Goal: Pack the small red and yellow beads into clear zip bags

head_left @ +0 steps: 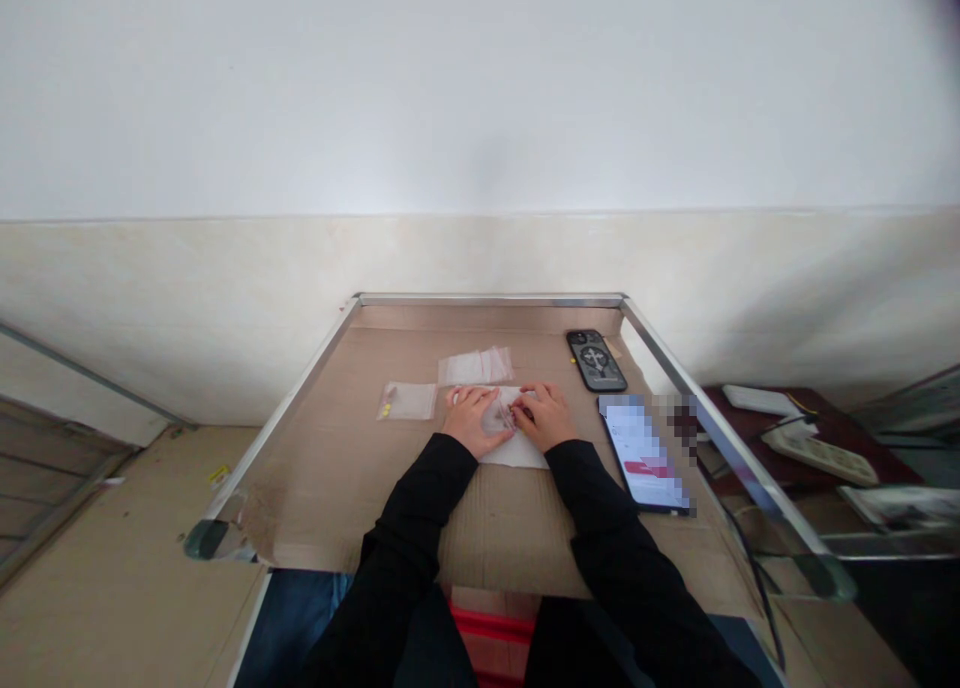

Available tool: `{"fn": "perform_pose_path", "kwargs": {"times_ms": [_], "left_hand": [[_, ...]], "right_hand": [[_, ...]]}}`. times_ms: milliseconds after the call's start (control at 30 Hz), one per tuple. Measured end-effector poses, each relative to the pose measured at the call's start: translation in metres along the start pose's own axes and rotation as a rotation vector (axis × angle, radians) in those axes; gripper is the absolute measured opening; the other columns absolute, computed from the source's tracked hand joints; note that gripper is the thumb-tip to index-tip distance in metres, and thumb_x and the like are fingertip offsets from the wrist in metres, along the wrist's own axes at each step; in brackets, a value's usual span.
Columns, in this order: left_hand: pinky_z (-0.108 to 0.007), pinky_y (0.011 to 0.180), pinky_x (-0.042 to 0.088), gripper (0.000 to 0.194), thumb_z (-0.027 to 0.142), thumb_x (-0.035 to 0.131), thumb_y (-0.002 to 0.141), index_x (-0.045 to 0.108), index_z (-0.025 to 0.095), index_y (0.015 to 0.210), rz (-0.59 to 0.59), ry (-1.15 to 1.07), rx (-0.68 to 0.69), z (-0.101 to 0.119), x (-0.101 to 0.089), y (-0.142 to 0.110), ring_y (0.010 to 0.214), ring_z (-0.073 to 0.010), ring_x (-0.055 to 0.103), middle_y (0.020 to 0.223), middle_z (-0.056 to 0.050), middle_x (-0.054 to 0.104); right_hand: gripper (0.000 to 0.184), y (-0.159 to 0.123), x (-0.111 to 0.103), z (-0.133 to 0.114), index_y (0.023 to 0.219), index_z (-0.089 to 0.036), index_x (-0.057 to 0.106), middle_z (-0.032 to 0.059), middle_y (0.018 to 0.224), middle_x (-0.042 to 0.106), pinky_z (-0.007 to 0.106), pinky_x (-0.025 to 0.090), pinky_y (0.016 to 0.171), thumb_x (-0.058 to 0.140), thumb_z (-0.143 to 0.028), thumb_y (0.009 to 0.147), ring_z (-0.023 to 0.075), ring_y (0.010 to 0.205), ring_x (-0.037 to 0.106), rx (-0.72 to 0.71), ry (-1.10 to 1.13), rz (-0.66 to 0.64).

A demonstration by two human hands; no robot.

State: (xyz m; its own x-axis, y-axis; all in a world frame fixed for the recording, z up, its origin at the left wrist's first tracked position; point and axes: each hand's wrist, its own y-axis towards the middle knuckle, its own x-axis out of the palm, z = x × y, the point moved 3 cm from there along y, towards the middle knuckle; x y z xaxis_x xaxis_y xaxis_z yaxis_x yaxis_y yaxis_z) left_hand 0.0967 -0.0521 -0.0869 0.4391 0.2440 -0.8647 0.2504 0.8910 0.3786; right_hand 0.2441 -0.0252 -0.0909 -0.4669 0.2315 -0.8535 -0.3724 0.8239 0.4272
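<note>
A small clear zip bag (496,418) lies over a white sheet of paper (517,455) near the middle of the cardboard-covered table. On its left side my left hand (469,420) presses and holds the bag, the thumb reaching toward the other hand. My right hand (547,418) pinches at the bag's right edge with fingers closed; anything else between the fingertips is too small to make out. Left of my hands lies another zip bag (412,402) with small yellow pieces (388,406) in it. Several flat, overlapping clear bags (475,366) lie just beyond my hands.
A dark phone (596,361) lies at the back right, with a tiny yellow piece (573,361) beside it. Nearer is a tablet-like device (645,453) with its screen lit. Metal rails (491,299) edge the table. A power strip (825,455) sits on a side surface at right.
</note>
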Motion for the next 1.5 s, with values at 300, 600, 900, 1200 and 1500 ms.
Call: {"fn": "perform_pose_path", "kwargs": {"times_ms": [300,600,900,1200,1500], "left_hand": [[-0.041,0.087,0.021,0.064,0.057,0.054,0.057,0.045,0.023,0.110,-0.015,-0.020,-0.013,0.000,0.000,0.000,0.096,-0.0219,0.040,0.101,-0.004,0.052],[-0.040,0.086,0.022,0.064,0.060,0.052,0.057,0.048,0.022,0.108,0.007,-0.022,-0.026,0.001,-0.001,0.001,0.095,-0.0218,0.041,0.101,-0.005,0.052],[-0.039,0.085,0.022,0.064,0.062,0.048,0.058,0.048,0.022,0.108,0.025,-0.011,-0.031,0.000,-0.002,0.000,0.095,-0.0218,0.041,0.101,-0.005,0.053],[-0.039,0.085,0.022,0.062,0.061,0.049,0.058,0.048,0.023,0.108,0.015,0.007,-0.036,0.002,-0.001,0.001,0.094,-0.0219,0.041,0.100,-0.004,0.053],[-0.040,0.085,0.022,0.063,0.059,0.050,0.058,0.047,0.022,0.109,0.015,0.001,-0.008,0.001,0.001,0.001,0.094,-0.0221,0.041,0.100,-0.004,0.053]], "right_hand": [[0.019,0.001,-0.006,0.005,0.087,-0.023,0.060,0.0042,0.096,0.052,0.034,0.031,0.081,0.045,-0.027,0.075,0.0192,0.091,0.040,-0.015,0.177,0.079],[0.009,-0.009,-0.011,0.019,0.066,-0.023,0.063,0.0041,0.090,0.053,0.035,0.030,0.077,0.057,-0.027,0.061,0.0213,0.088,0.040,0.022,0.112,0.025],[0.008,-0.010,-0.008,0.011,0.064,-0.024,0.063,0.0031,0.090,0.054,0.034,0.031,0.075,0.058,-0.029,0.060,0.0211,0.087,0.040,0.022,0.058,-0.037],[0.009,-0.010,-0.003,0.008,0.064,-0.023,0.062,0.0037,0.090,0.053,0.034,0.031,0.076,0.058,-0.030,0.060,0.0207,0.088,0.040,0.004,0.058,-0.026],[0.008,-0.009,0.001,0.010,0.062,-0.022,0.059,0.0028,0.090,0.053,0.033,0.031,0.075,0.059,-0.029,0.059,0.0206,0.088,0.039,0.031,0.096,-0.032]]}}
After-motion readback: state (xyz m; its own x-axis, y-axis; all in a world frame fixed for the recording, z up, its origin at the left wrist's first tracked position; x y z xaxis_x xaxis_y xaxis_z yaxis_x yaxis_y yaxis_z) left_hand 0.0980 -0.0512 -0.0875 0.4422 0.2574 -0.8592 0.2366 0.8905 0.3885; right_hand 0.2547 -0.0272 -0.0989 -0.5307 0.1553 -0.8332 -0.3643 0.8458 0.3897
